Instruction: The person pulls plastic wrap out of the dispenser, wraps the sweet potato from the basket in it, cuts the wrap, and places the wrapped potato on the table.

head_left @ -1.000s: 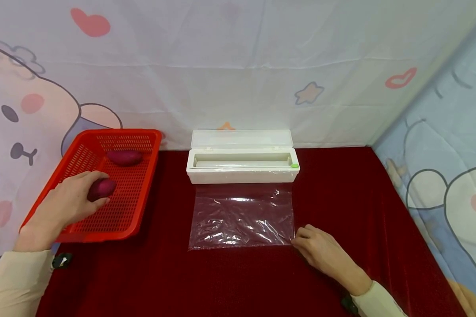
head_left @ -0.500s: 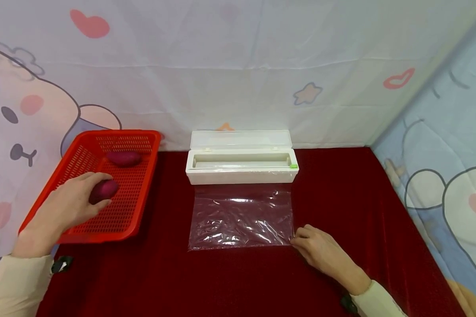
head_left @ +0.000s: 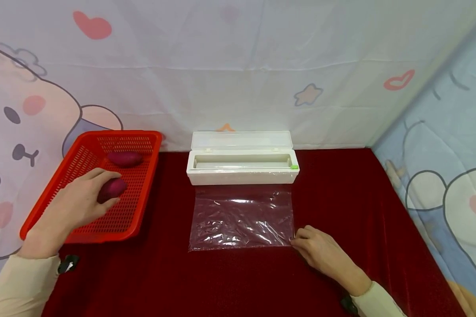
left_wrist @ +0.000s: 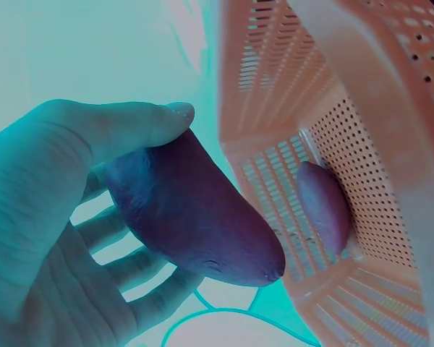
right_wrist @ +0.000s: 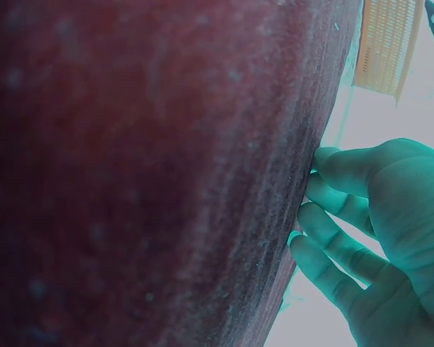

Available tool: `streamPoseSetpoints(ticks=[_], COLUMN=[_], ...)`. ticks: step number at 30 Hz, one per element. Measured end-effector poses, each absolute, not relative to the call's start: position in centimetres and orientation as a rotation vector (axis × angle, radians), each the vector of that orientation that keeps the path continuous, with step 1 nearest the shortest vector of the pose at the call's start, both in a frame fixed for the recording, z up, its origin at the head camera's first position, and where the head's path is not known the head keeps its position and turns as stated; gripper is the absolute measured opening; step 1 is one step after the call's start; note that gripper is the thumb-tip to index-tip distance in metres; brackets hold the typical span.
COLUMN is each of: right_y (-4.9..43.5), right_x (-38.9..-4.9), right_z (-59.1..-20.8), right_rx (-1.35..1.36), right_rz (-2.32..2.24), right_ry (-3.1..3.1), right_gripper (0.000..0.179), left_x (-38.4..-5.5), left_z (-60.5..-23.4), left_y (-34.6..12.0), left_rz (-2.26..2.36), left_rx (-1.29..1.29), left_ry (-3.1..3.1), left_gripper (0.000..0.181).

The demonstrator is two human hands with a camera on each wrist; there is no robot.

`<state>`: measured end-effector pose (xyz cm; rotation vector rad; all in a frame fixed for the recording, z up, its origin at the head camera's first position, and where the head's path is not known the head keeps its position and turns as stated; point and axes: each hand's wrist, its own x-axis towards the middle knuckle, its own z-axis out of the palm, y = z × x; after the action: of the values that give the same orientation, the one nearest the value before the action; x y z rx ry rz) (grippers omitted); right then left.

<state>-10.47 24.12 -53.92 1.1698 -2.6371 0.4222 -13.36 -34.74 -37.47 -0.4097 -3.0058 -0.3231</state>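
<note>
Basket [head_left: 147, 193] of bright red slotted plastic, rectangular with sloping walls, stands at the left on the bench [head_left: 222, 286], which is covered in dark red velvety cloth. Over it, the left hand [head_left: 77, 200] is clamped, thumb against fingers, round a smooth purple tapered sweet potato [head_left: 115, 188], raised off the basket floor. A second purple sweet potato [head_left: 124, 159] lies at the basket's far end. In the middle sits a long white plastic dispenser box [head_left: 243, 177], lid tipped back, with a sheet of clear, crinkled plastic film [head_left: 242, 220] drawn out in front. At the right, the right hand [head_left: 321, 253] has thumb and fingertips together on the film's near right corner.

The step in hand looks like taking out one sweet potato while the film is kept spread; the next move probably calls for clearing the basket's right rim without tugging that corner.
</note>
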Motion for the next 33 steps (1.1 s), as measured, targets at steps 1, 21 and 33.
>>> streamPoseSetpoints(ticks=[1, 21, 33], right_y=[24.1, 24.1, 24.0], right_x=[-10.5, -10.4, -10.4], right_z=[-53.9, -53.9, -53.9], right_rx=[1.17, 1.158, 1.162], right_rz=[0.421, 0.404, 0.394], right_ry=[-2.636, -2.632, -2.631], right_gripper=[0.012, 0.013, 0.012], left_x=[-13.4, -13.7, -14.3], left_z=[-37.4, -36.3, -35.6], left_y=[-34.6, -31.0, -28.1], left_rz=[-0.322, -0.322, -0.329], left_rx=[-0.422, -0.615, -0.637], left_ry=[-2.996, -2.846, -2.871], left_gripper=[0.06, 0.061, 0.059])
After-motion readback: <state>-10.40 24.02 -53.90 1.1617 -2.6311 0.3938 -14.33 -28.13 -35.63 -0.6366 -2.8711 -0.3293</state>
